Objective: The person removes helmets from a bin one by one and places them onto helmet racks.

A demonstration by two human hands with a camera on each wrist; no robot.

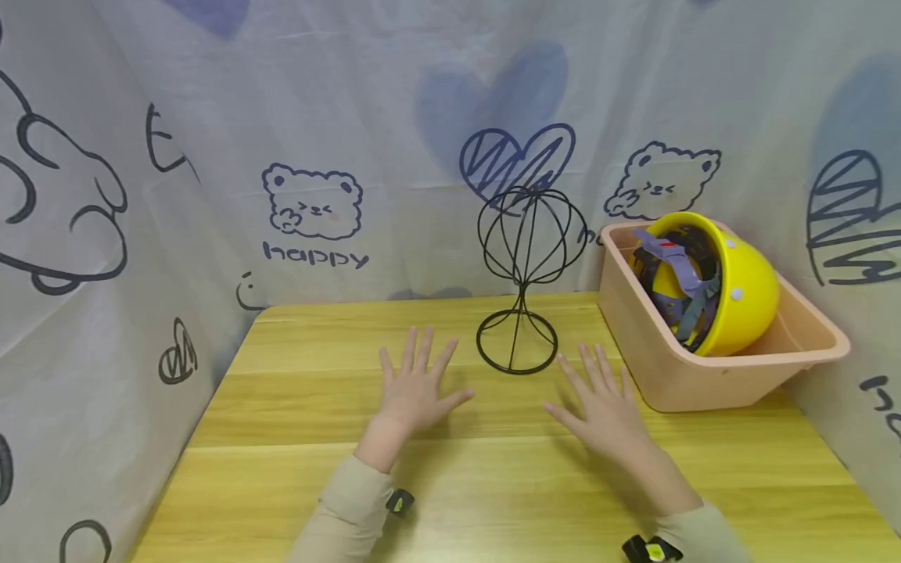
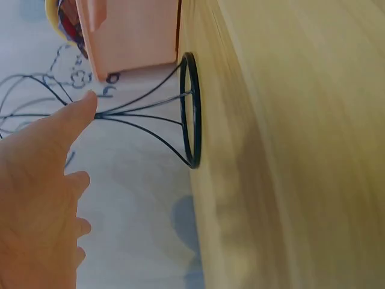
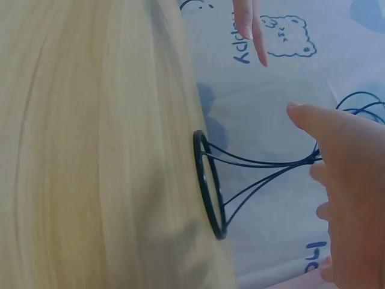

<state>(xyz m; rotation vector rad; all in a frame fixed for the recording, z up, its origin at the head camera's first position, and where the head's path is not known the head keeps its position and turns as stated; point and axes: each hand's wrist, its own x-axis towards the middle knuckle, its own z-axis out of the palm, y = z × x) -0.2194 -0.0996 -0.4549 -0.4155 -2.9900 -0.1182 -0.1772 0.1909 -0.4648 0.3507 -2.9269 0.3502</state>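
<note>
- Both hands are hovering just above the table (image 1: pixel 296 407) with fingers spread wide and holding nothing: the left hand (image 1: pixel 415 395) sits just left of the wire stand (image 1: pixel 524 281), the right hand (image 1: pixel 605 410) just right of it and close to the bin (image 1: pixel 704 375)
- The wire stand is upright toward the far edge of the table, about mid-width, round base flat on the wood, cage-shaped top well above the fingers
- It looks thin and top-heavy to me, so a sideways knock from either hand on the narrow stem would probably tip it over, most likely toward the curtain (image 1: pixel 352 117) behind
- From the wrist views the base ring (image 2: pixel 191 108) is all that touches the wood, so grabbing high on the cage would lever it up easily
- The pink bin is at the far right corner of the table, with a yellow helmet (image 1: pixel 732 281) lying tilted inside, straps (image 1: pixel 686 289) hanging loose
- My guess is those straps could snag on the bin rim or on the wire loops if the helmet goes near the stand
- The right hand is near the bin's front corner, so a careless reach could shove the bin toward the right edge
- The helmet looks smooth and round, so it could slip from a one-handed grip
</note>
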